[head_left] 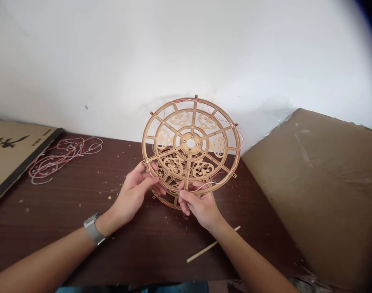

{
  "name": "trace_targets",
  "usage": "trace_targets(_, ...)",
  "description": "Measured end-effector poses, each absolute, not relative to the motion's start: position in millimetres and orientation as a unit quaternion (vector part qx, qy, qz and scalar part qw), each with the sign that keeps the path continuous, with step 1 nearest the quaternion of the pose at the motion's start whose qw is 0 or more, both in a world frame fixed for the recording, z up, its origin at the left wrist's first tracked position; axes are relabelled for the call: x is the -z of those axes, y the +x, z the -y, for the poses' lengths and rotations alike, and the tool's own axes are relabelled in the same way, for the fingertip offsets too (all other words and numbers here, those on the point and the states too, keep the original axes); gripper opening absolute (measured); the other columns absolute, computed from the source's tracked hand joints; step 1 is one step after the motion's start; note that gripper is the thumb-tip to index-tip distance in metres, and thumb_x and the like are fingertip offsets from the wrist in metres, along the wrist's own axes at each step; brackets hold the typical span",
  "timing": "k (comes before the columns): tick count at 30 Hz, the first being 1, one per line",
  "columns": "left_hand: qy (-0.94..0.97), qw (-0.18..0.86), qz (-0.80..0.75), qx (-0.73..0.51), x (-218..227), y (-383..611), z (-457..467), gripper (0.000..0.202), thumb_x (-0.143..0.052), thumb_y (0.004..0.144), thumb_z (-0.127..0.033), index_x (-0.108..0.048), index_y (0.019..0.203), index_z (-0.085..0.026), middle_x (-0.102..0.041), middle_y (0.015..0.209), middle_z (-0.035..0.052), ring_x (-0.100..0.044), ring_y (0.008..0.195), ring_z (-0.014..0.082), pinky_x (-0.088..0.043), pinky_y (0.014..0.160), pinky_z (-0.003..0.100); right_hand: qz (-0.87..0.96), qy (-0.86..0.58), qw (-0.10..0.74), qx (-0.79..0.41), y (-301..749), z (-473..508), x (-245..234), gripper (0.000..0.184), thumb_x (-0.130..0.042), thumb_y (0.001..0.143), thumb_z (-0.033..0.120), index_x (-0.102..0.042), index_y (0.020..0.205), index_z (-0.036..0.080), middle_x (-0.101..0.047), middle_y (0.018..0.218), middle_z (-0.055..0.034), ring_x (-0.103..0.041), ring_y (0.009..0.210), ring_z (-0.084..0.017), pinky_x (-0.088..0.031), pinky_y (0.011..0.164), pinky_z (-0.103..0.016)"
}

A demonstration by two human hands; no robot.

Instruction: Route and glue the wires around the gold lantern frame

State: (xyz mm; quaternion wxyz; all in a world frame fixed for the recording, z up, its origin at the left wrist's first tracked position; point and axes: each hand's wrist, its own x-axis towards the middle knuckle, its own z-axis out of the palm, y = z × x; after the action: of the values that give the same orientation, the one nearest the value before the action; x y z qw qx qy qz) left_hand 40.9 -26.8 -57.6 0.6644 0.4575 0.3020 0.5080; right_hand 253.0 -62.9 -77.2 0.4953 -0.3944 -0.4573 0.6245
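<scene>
Seen extending from the lower left: bare left forearm (51, 260), angled upward and inward, ending in bare left hand (133, 193). Seen extending from the lower right: bare right forearm (249, 256), angled upward and to the left, ending in bare right hand (204, 209). Positioned near each other, apart, left slightly higher. Bent on both sides into a light pinch, with thumbs (148, 184) in front and fingers (185, 208) curled behind, partly hidden. Set nearly straight at both wrists (218, 226).

1. Hands: 2, L hand (135, 189) & R hand (202, 207).
2. Wooden wheels: min. 2, upper wheel (190, 152) + lower wheel (165, 202), partly hidden.
3. Upper wheel's scroll motifs (174, 166): 6.
4. Stick (204, 250): 1.
5. Loose wire bundle (59, 160): 1.
6. Cardboard pcs: 2, printed pc. (21, 152), plain pc. (323, 187).
7. Wristwatch (94, 228): 1.
8. Worktop (79, 191): 1.
</scene>
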Motion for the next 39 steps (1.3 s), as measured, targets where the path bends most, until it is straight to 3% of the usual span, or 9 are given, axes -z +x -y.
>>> trace_targets(5,0.443,0.672,-0.301,-0.511,59.0,38.3,24.7,0.027,-0.072,0.099,-0.034,-0.059,0.117,-0.02,-0.078,0.081,0.0051,-0.077,0.067,0.0229,-0.062,0.07,0.035,0.455,-0.378,0.496,-0.636,253.7,61.6,78.4,0.044,-0.085,0.088,0.05,-0.061,0.101,0.015,-0.063,0.071,0.0015,-0.054,0.046,-0.007,-0.041,0.04,-0.016)
trace_targets(10,0.46,0.657,-0.306,-0.513,61.8,34.4,21.6,0.027,-0.077,0.101,-0.037,-0.062,0.117,-0.021,-0.077,0.079,0.0031,-0.077,0.068,0.0209,-0.06,0.066,0.03,0.451,-0.363,0.493,-0.649,251.0,57.1,76.9,0.046,-0.085,0.087,0.05,-0.06,0.101,0.015,-0.063,0.071,0.0024,-0.053,0.045,-0.006,-0.04,0.039,-0.015)
trace_targets(18,0.546,0.611,-0.325,-0.471,64.4,15.2,9.3,0.045,-0.075,0.104,-0.048,-0.056,0.137,-0.024,-0.078,0.077,0.0039,-0.075,0.072,0.0209,-0.061,0.073,0.029,0.459,-0.341,0.498,-0.652,246.0,45.0,65.3,0.05,-0.087,0.08,0.054,-0.062,0.098,0.014,-0.064,0.071,0.002,-0.055,0.047,-0.007,-0.043,0.041,-0.016)
trace_targets(24,0.559,0.586,-0.341,-0.479,65.6,19.2,10.3,0.044,-0.076,0.102,-0.053,-0.054,0.125,-0.022,-0.078,0.075,0.0037,-0.075,0.071,0.021,-0.062,0.075,0.031,0.461,-0.332,0.497,-0.656,247.8,45.2,66.9,0.049,-0.086,0.08,0.051,-0.06,0.097,0.013,-0.063,0.069,0.0024,-0.055,0.046,-0.007,-0.043,0.04,-0.016)
trace_targets(31,0.499,0.656,-0.277,-0.494,58.8,28.6,16.6,0.033,-0.08,0.101,-0.041,-0.056,0.111,-0.02,-0.077,0.075,0.0028,-0.076,0.064,0.0187,-0.059,0.065,0.027,0.459,-0.325,0.503,-0.656,251.7,51.6,77.7,0.046,-0.085,0.085,0.048,-0.058,0.1,0.014,-0.062,0.069,0.0031,-0.052,0.044,-0.007,-0.039,0.038,-0.016)
trace_targets(34,0.489,0.677,-0.274,-0.477,54.4,27.5,16.8,0.039,-0.085,0.095,-0.045,-0.058,0.102,-0.018,-0.076,0.072,0.0042,-0.074,0.055,0.0209,-0.056,0.056,0.026,0.462,-0.329,0.5,-0.654,253.3,54.1,79.7,0.046,-0.086,0.085,0.048,-0.058,0.099,0.014,-0.062,0.068,0.0021,-0.054,0.044,-0.008,-0.039,0.038,-0.016)
trace_targets(39,0.489,0.68,-0.28,-0.468,52.6,26.1,18.6,0.038,-0.084,0.096,-0.044,-0.061,0.11,-0.018,-0.076,0.071,0.0048,-0.076,0.057,0.0222,-0.056,0.055,0.026,0.462,-0.337,0.502,-0.648,254.2,55.0,80.3,0.046,-0.085,0.087,0.048,-0.058,0.102,0.014,-0.063,0.069,0.0019,-0.054,0.045,-0.008,-0.039,0.038,-0.016)
